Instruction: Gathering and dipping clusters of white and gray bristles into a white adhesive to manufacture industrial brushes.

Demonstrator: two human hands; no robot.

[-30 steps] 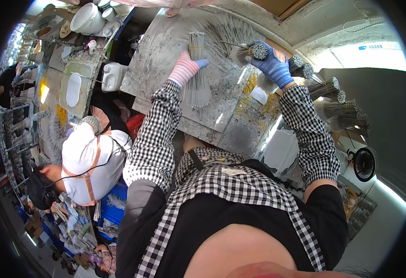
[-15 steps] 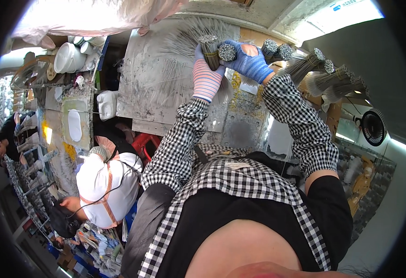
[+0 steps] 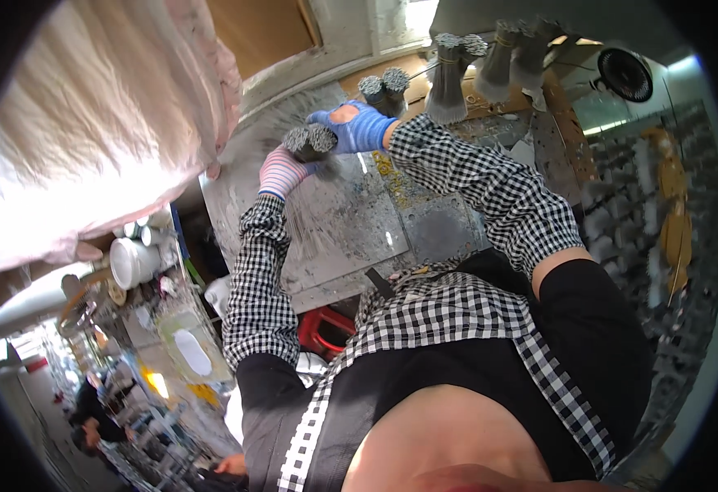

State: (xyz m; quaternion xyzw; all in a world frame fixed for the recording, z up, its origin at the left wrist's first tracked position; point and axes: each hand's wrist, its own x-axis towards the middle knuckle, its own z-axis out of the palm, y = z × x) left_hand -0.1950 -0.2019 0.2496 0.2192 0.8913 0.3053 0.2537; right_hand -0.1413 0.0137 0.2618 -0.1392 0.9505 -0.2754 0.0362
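Two bundles of thin grey strands [image 3: 308,141] stand side by side over the worktable, their silvery looped ends facing up. My left hand [image 3: 284,172], in a pink-and-white striped glove, is closed around their near left side. From the right, my right hand [image 3: 357,129], in a blue glove with a hole at its back, presses against the right-hand bundle with bent fingers. Loose grey strands [image 3: 310,230] lie on the grey board [image 3: 347,246] below my hands. Beyond my right hand stand two similar bundles [image 3: 385,90].
More tied bundles [image 3: 447,82] stand along the far right edge. A pale plastic sheet [image 3: 129,123] hangs at the left, above white buckets [image 3: 134,262]. A red stool [image 3: 322,330] is tucked by my left side. A black fan [image 3: 624,75] is at the far right. Another person [image 3: 97,422] is at lower left.
My view has swung round, shifting the surroundings. The two bundles are tipped less and sit closer together, still between my hands. The nearby person in white has mostly left view.
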